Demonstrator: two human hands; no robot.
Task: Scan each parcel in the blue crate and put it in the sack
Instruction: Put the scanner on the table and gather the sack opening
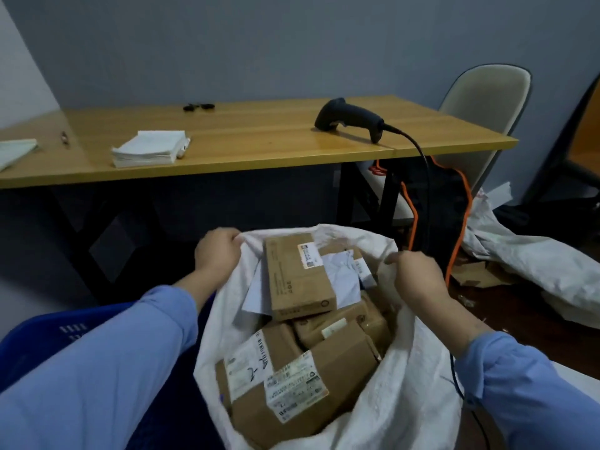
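A white woven sack [399, 378] stands open in front of me, filled with several brown cardboard parcels. One long parcel [297, 276] lies on top at the back, a larger labelled one [292, 384] sits at the front. My left hand [218, 251] grips the sack's far left rim. My right hand [417, 276] pinches the right rim. The blue crate [42, 332] shows at lower left, mostly hidden behind my left sleeve. The black barcode scanner [352, 120] lies on the wooden table [259, 147], its cable running off the front edge.
A stack of white papers [147, 152] lies on the table's left part. A beige chair [483, 102] stands behind the table at right. Orange cables [457, 228] hang beside the table leg. Crumpled white sacks [532, 258] and cardboard scraps lie on the floor at right.
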